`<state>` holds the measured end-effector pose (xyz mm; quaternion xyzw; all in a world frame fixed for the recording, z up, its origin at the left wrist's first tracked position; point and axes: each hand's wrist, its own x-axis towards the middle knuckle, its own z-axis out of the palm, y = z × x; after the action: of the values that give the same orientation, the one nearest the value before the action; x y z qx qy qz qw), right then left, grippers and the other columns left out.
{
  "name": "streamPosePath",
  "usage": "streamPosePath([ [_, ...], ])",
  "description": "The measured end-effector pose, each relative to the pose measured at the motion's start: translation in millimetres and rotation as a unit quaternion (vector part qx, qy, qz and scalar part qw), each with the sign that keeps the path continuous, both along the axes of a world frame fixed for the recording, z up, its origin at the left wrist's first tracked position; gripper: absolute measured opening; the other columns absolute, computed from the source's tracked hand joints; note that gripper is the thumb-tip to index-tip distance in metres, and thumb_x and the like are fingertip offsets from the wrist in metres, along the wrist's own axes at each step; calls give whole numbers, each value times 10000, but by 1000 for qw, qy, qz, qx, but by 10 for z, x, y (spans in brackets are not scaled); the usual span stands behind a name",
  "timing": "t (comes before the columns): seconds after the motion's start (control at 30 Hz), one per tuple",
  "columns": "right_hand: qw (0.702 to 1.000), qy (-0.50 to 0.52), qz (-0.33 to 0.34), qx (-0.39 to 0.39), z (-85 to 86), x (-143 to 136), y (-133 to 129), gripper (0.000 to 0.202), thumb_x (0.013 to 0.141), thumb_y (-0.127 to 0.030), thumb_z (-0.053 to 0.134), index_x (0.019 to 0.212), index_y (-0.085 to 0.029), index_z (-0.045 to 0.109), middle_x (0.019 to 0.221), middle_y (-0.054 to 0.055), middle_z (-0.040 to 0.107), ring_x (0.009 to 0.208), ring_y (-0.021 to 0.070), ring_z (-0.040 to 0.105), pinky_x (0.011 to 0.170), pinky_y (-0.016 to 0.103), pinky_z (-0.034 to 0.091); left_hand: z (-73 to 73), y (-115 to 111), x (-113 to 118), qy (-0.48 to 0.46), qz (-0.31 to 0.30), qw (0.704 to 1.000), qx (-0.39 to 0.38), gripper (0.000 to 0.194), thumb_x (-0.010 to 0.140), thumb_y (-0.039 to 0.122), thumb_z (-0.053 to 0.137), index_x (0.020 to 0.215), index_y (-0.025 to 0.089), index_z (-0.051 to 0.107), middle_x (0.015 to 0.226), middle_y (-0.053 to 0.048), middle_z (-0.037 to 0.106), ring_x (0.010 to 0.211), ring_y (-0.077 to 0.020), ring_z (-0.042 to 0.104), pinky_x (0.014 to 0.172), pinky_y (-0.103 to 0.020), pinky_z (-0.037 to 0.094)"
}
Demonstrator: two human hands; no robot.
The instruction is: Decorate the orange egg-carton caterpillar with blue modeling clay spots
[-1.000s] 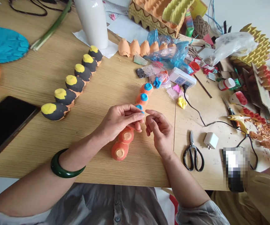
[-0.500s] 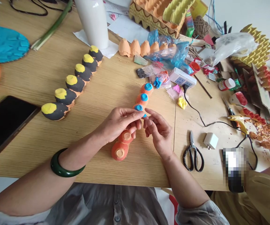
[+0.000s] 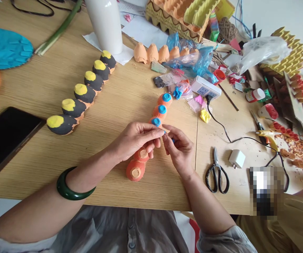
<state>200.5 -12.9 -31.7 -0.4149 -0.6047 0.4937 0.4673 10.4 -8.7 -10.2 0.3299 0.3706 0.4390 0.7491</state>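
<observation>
My left hand [image 3: 143, 138] is pinched over the middle of an orange-painted egg-carton strip [image 3: 138, 165], hiding part of it. Three far cups carry blue clay caps [image 3: 162, 109]; the two nearest cups have bare, pale tops. A tiny bit of blue clay [image 3: 164, 132] shows between my left thumb tip and the fingertips of my right hand [image 3: 179, 146]. More blue clay [image 3: 173, 140] peeks out among my right fingers, which are curled closed. To the left lies a black-painted egg-carton strip [image 3: 85, 89] with yellow tops.
Scissors [image 3: 216, 172] and a white charger [image 3: 237, 159] lie to the right. Behind are a power strip [image 3: 205, 87], clay packets [image 3: 183, 89] and a plain carton strip [image 3: 164, 53]. A phone [image 3: 9, 140] is at the left. A person's sleeve [image 3: 293, 225] shows at the lower right.
My fingertips have shifted slightly at the blue clay, with the right thumb now against the left thumb tip. A blue piece now shows among my right fingers.
</observation>
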Motion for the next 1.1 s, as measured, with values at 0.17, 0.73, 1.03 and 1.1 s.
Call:
streamPosePath([
  [0.17, 1000, 3, -4, 2, 0, -8, -3, 253, 1035, -491, 882, 1160, -271, 882, 762, -54, 698, 564, 76, 481, 542, 243, 448, 15, -8, 16, 3, 7, 1000, 1, 601, 726, 654, 1093, 710, 131, 798, 651, 2, 701, 413, -50, 514, 404, -204, 558],
  [0.73, 981, 110, 6, -160, 14, -76, 40, 551, 961, -700, 894, 758, -213, 737, 607, -63, 551, 460, 58, 377, 400, 200, 386, -277, -62, 29, 342, 191, 800, 454, 139, 1015, 111, 851, 1088, 215, 908, 998, -10, 850, 869, -117, 788, 814, -184, 606],
  [1.03, 980, 115, -5, -161, 10, -66, 54, 488, 923, -660, 948, 799, -218, 780, 622, -63, 584, 470, 62, 402, 421, 205, 422, -268, -60, 18, 380, 167, 768, 488, 200, 1093, 167, 749, 1207, 201, 909, 1015, -25, 870, 755, -106, 756, 741, -186, 603],
  [1.1, 979, 117, -3, -167, 12, -61, 55, 479, 901, -664, 963, 818, -222, 798, 607, -69, 572, 468, 66, 407, 418, 208, 414, -256, -53, 5, 375, 158, 769, 492, 178, 1098, 237, 773, 1207, 206, 910, 958, -16, 850, 675, -97, 705, 682, -193, 587],
])
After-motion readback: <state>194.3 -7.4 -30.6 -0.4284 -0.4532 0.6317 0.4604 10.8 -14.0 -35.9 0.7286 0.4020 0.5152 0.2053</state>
